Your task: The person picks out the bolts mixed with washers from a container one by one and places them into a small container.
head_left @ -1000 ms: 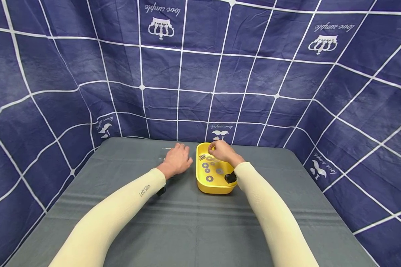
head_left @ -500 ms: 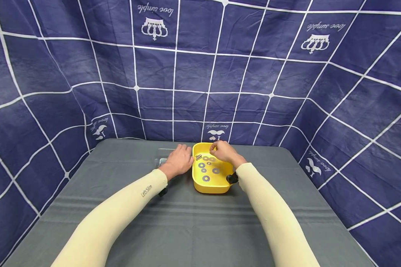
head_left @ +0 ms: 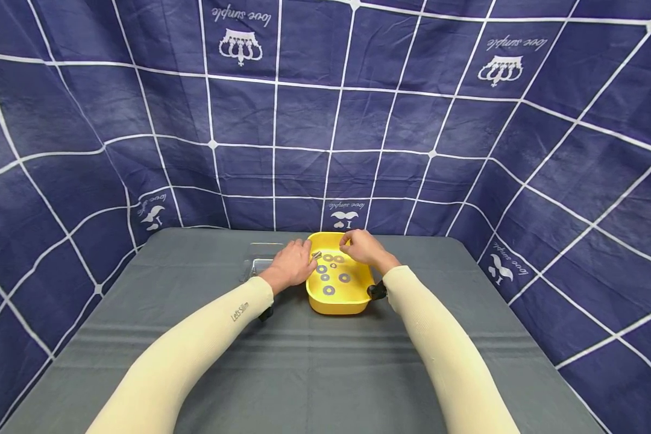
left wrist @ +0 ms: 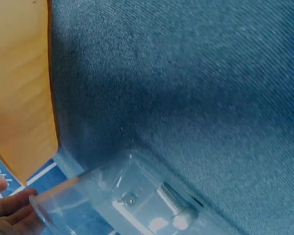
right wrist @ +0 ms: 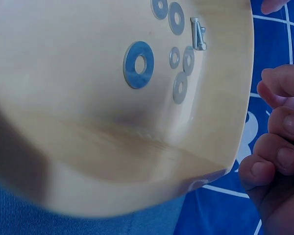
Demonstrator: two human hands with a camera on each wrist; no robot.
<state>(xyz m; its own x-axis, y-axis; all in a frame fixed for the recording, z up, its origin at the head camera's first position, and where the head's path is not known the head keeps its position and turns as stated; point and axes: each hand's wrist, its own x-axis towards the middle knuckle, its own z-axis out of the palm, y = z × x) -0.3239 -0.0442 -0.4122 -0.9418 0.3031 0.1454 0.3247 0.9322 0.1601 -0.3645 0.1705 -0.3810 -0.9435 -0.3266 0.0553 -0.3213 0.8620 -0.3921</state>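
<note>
A yellow tray [head_left: 338, 307] contains several flat washers [head_left: 328, 290] and a little cluster of bolts [right wrist: 198, 35] near its far left corner. My left hand [head_left: 292, 263] is at the tray's left rim, fingers stretched forward; whether it touches the rim cannot be told. Over the tray's far right part my right hand [head_left: 364, 248] hovers, thumb and index fingertips close together. In the right wrist view its other fingers [right wrist: 286, 120] are curled, and no object shows between them. A clear plastic box [left wrist: 132, 164] left of the tray holds a bolt [left wrist: 172, 201] and a small nut [left wrist: 130, 199].
A grey cloth [head_left: 249, 374] covers the table. Behind it and on both sides hangs a blue curtain [head_left: 325, 114] with white lines. Black camera mounts [head_left: 377, 292] sit under the wrists, the right one close to the tray's rim.
The head view has shifted, so tray and curtain appear further left. My left hand has come closer to the tray's left rim and the bolts. The right hand keeps its pose above the tray.
</note>
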